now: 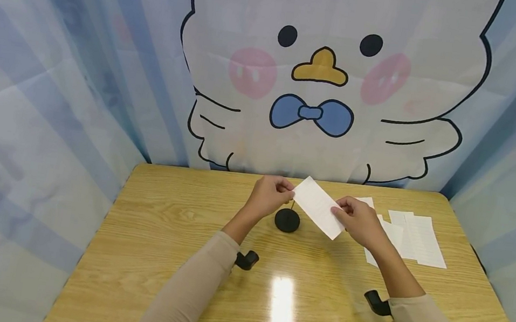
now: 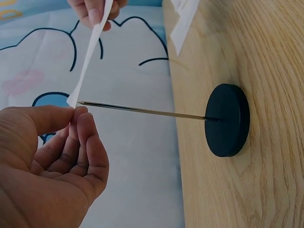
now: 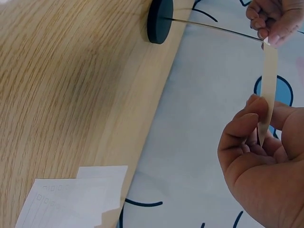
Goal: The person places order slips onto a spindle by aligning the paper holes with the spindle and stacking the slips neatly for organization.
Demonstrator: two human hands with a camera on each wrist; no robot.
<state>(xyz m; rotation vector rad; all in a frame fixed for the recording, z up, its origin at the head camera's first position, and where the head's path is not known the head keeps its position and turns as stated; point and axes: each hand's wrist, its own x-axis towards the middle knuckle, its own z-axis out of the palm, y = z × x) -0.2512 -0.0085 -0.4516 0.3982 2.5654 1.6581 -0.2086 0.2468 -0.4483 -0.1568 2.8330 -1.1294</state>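
Observation:
Both hands hold one white paper slip (image 1: 317, 206), stretched at a slant over the table. My left hand (image 1: 269, 197) pinches its left corner between thumb and forefinger, while my right hand (image 1: 360, 221) grips the opposite end. Below the left corner stands a paper spike with a round black base (image 1: 286, 221) and a thin upright metal rod (image 2: 142, 111). In the left wrist view the rod's pointed tip is right at the pinched corner, close to the left fingertips. From the right wrist view the slip is nearly edge-on, with the right thumb and fingers (image 3: 247, 124) around its lower end.
Several loose paper slips (image 1: 426, 240) lie overlapping at the back right of the wooden table (image 1: 152, 256), partly behind the right hand. A curtain (image 1: 308, 151) with a printed cartoon bird hangs along the table's back edge.

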